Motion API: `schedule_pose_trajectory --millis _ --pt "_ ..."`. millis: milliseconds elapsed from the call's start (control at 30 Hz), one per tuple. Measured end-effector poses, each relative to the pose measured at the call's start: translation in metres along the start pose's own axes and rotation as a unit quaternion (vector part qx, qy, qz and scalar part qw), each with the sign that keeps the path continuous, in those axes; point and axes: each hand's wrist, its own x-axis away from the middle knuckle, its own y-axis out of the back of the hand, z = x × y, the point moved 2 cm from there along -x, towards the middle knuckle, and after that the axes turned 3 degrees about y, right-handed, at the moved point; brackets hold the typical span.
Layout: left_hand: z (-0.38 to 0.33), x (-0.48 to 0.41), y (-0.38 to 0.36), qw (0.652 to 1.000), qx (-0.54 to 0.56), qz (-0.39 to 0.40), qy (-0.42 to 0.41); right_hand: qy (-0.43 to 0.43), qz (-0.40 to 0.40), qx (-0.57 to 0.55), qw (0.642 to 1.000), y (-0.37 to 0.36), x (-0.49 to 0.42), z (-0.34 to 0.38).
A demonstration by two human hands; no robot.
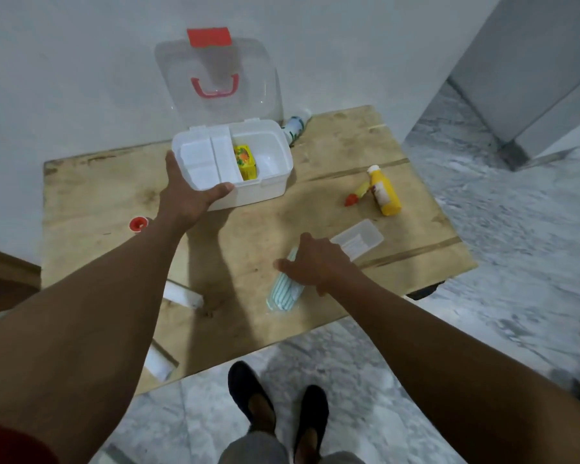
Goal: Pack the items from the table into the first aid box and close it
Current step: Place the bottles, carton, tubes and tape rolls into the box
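- Head view: your left hand (185, 192) grips the near corner of the open first aid box (248, 162) at 12 o'clock; a yellow packet (246, 161) is already inside.
- Your right hand (318, 262) closes its fingers on the striped roll (283, 293).
- Left to pack: the yellow bottle (384, 190) at 2 o'clock, the clear case (360, 241), then close the lid (215, 75).

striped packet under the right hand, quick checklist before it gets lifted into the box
1. First aid box lid open: ok, it stands upright.
2. Box steadied: ok, left hand grips its near corner.
3. Free space inside: ok, the part beside the yellow pack is bare.
4. Right hand on the striped packet: ok, resting on top.
5. Grip closed around packet: cannot tell, fingers hidden.
6. Path to box free: ok, bare table between.
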Motion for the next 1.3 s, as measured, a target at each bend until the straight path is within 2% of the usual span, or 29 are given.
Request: schedule_pose_trajectory --millis 167,367,633,733,867,1033,1167,1300 --pt "0.002 -0.002 -0.002 1.0 0.008 0.0 -0.008 0.006 -0.028 -0.059 0.998 -0.011 -0.004 -0.001" --pt "-0.001 0.002 -0.004 0.999 0.039 0.024 -0.012 -0.003 -0.039 -0.161 0.986 0.016 -0.005 0.011" --pt "-0.008 0.007 0.0 0.997 0.058 0.043 0.004 0.025 -0.147 -0.354 0.923 0.103 -0.014 0.049" --pt "-0.008 0.007 0.0 0.997 0.056 0.049 0.0 0.043 -0.186 -0.39 0.901 0.123 -0.021 0.056" --pt "-0.01 0.008 0.0 0.997 0.064 0.048 -0.001 0.069 -0.21 -0.383 0.897 0.142 -0.039 0.064" --pt "-0.01 0.008 -0.001 0.996 0.074 0.039 -0.012 0.082 -0.227 -0.303 0.922 0.153 -0.07 0.071" --pt "-0.01 0.006 -0.001 0.996 0.081 0.038 -0.017 0.09 -0.203 -0.212 0.952 0.153 -0.092 0.068" --pt "-0.015 0.008 0.0 0.995 0.088 0.039 -0.025 0.09 -0.16 -0.181 0.966 0.144 -0.109 0.066"
